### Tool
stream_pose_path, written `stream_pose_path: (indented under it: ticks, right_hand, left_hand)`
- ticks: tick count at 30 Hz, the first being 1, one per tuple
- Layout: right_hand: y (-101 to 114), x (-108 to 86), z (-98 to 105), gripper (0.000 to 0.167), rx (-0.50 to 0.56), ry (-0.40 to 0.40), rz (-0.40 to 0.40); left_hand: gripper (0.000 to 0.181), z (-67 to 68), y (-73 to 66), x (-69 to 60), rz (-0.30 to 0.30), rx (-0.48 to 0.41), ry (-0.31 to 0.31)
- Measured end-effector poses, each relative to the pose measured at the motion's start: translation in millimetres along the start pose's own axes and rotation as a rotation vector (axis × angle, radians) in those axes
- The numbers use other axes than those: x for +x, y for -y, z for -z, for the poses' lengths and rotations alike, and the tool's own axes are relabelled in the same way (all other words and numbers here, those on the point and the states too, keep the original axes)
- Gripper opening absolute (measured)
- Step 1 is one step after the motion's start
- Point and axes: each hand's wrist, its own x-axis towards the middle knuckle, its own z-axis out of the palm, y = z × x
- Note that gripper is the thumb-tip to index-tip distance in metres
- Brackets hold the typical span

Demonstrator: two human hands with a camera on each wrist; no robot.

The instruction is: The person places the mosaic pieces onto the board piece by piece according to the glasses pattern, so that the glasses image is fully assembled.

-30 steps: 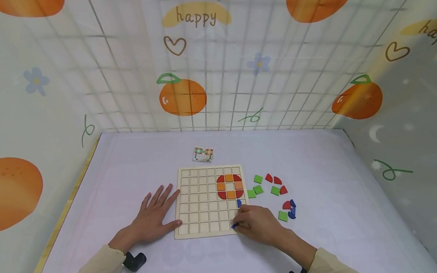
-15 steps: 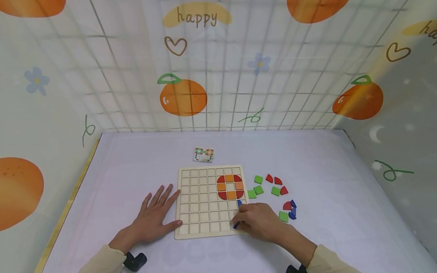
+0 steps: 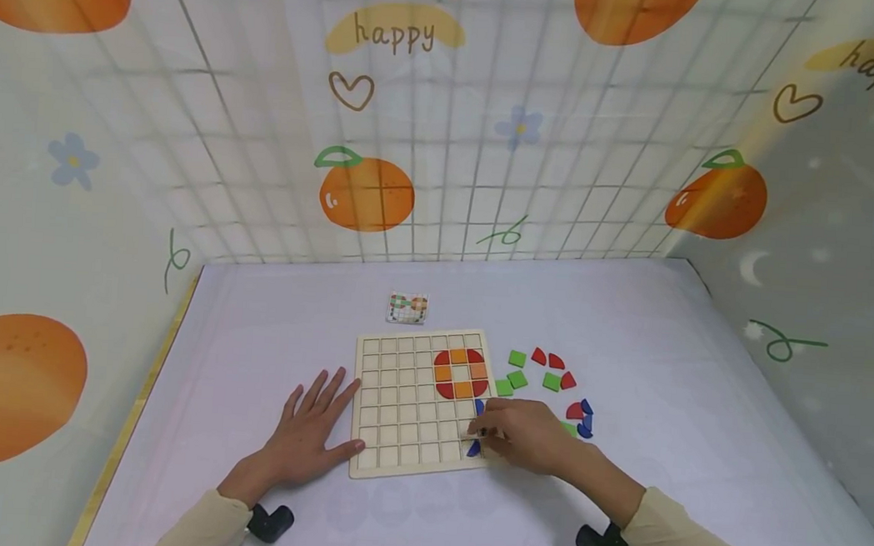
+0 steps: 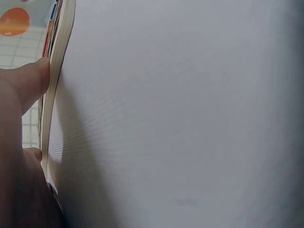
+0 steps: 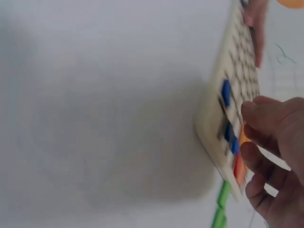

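Note:
A pale wooden grid board (image 3: 398, 421) lies on the table. Red quarter-rounds and orange squares form a ring (image 3: 461, 373) in its upper right. One blue piece (image 3: 474, 449) sits near the board's lower right corner, and another blue piece (image 3: 480, 407) lies below the ring. Over the right edge hovers my right hand (image 3: 528, 436), fingers bent; in the right wrist view, thumb and forefinger (image 5: 251, 152) are apart, with no piece visible between them. My left hand (image 3: 310, 441) lies spread flat at the left, its thumb (image 4: 35, 78) and a fingertip touching the board's edge.
Green squares (image 3: 516, 380), red quarter-rounds (image 3: 556, 361) and several blue pieces (image 3: 586, 420) lie loose right of the board. A small pattern card (image 3: 407, 308) is behind it. Printed curtains (image 3: 265, 129) surround the table's back and sides.
My right hand has let go of the blue piece near the lower right corner and shifted slightly up and right; that piece now shows fully. The left hand has stayed still.

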Motion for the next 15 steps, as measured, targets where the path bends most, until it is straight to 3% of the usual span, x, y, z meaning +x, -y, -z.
stream_pose_path:
  ticks: [9,15]
  right_hand:
    - [-36,-30.0,32,0.026,-0.068,-0.101,-0.269]
    - [-65,-55.1,33,0.023,-0.095,-0.112,-0.335]
  left_hand:
    - [0.089,-1.5,-0.4,0.0,-0.010,-0.001,-0.021]
    - [0.090,-2.8,0.1,-0.2,-0.010,0.009,-0.027]
